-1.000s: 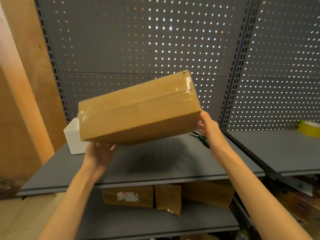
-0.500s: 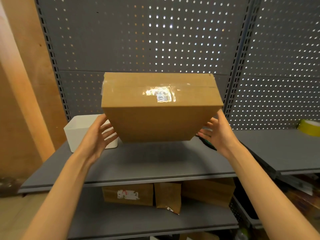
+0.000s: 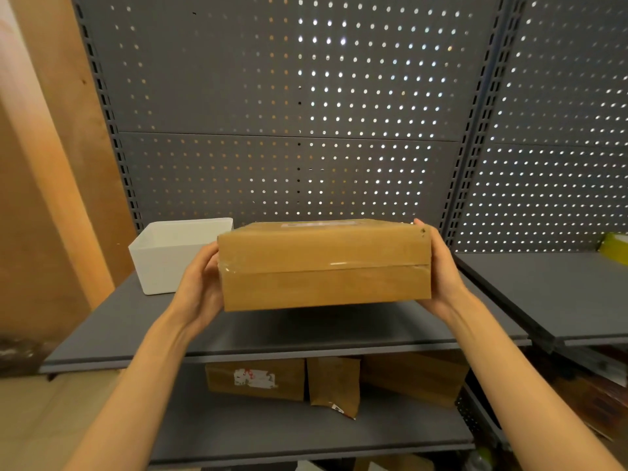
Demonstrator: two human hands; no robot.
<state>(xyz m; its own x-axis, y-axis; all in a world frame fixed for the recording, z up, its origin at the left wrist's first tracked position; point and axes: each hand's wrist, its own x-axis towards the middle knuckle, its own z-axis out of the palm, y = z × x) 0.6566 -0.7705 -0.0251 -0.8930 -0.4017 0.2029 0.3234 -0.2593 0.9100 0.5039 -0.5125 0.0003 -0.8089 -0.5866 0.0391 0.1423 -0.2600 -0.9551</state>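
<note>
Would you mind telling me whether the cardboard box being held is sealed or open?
Sealed: glossy tape runs over the closed flap seam on the near face of the cardboard box.

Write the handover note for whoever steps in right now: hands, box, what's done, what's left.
Left hand grips the left end of the box; right hand grips its right end.
The box is held level, taped seam toward the person, low over the grey shelf, to the right of the white bin. Whether it touches the shelf is unclear.
Done: box brought to the shelf.
Left: probably set it down and let go.
</note>
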